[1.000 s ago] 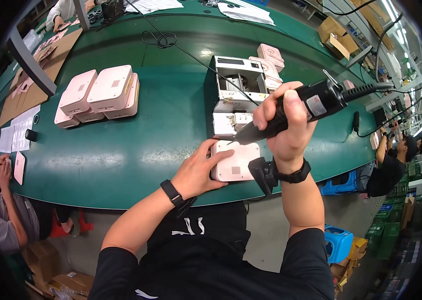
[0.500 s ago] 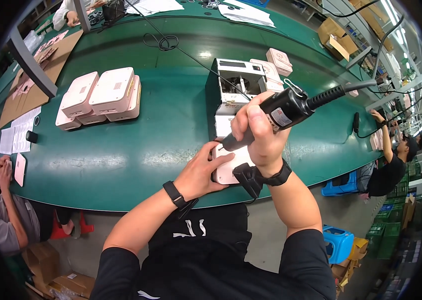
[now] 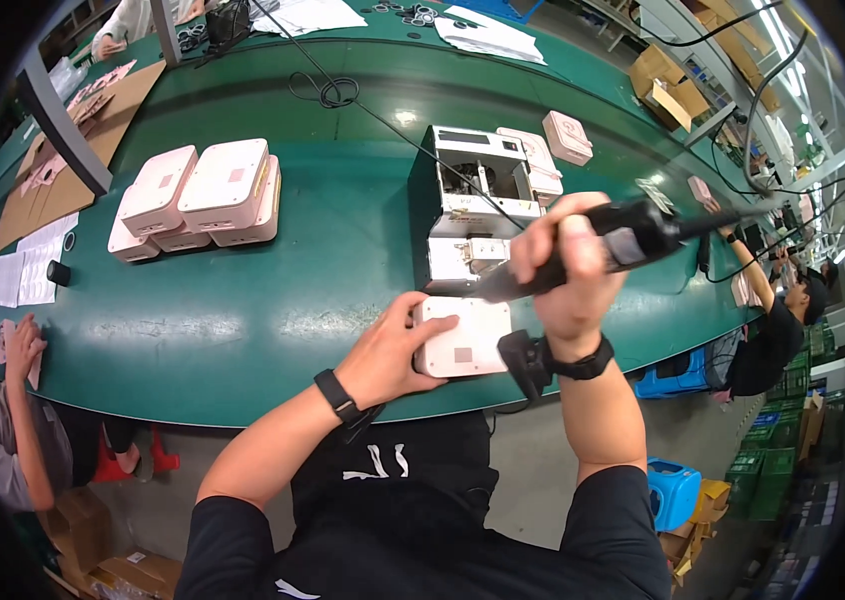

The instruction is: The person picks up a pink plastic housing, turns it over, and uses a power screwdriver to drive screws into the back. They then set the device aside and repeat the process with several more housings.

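Observation:
My left hand [image 3: 389, 346] is wrapped around the left side of a pale pink, rounded box-shaped device [image 3: 481, 340], thumb lying on its top. The device rests on the table close to the front edge, with small holes near its corners and a square label. Raised above its right side, my right hand [image 3: 575, 275] is closed around a black electric screwdriver [image 3: 635, 238], which is tilted and smeared by motion. Its tip points left, near the device's far edge and the front of a screw feeder [image 3: 443, 262]; I cannot tell whether it touches anything.
Several similar pink devices [image 3: 226, 185] are stacked at the left, and others [image 3: 568, 138] stand behind the feeder. A hanging cable [image 3: 393, 128] crosses the green table [image 3: 343, 250]. Co-workers sit at the left [image 3: 18, 420] and right [image 3: 778, 320]. A blue stool [image 3: 675, 490] stands below right.
My right hand has moved right with the screwdriver, whose tip has left the device's top and gone toward the feeder. More of the device's top shows. My left hand still holds it.

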The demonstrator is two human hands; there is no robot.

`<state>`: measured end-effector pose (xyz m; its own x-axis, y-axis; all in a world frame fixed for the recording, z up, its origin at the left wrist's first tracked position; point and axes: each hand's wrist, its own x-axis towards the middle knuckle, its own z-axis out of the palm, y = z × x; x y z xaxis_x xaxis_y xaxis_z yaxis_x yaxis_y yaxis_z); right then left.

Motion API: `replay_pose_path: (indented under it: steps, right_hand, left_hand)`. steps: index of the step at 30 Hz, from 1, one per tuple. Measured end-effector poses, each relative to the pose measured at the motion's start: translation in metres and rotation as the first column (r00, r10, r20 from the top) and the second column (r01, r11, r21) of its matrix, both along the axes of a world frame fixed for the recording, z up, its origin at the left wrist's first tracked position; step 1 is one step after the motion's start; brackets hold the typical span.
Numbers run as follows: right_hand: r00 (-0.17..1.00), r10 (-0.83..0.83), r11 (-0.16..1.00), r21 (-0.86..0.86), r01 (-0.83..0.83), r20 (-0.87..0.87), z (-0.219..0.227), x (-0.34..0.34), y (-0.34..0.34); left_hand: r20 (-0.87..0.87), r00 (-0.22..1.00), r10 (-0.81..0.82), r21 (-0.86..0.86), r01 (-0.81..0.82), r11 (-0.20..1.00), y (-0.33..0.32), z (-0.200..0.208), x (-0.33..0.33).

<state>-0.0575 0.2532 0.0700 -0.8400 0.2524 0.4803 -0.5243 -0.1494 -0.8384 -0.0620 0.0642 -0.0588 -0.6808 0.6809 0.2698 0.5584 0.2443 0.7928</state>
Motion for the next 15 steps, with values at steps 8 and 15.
replay_pose_path:
  steps: [8, 15]
  right_hand:
    - [0.985, -0.167, 0.972, 0.163, 0.171, -0.038, 0.008, -0.026, 0.019]
    - [0.993, -0.083, 0.987, 0.144, 0.071, 0.082, 0.011, 0.004, 0.025]
  left_hand:
    - [-0.008, 0.996, 0.093, -0.040, -0.093, 0.995, -0.013, 0.000, 0.000]
    - [-0.007, 0.997, 0.083, 0.011, -0.083, 0.996, -0.015, -0.008, -0.007]
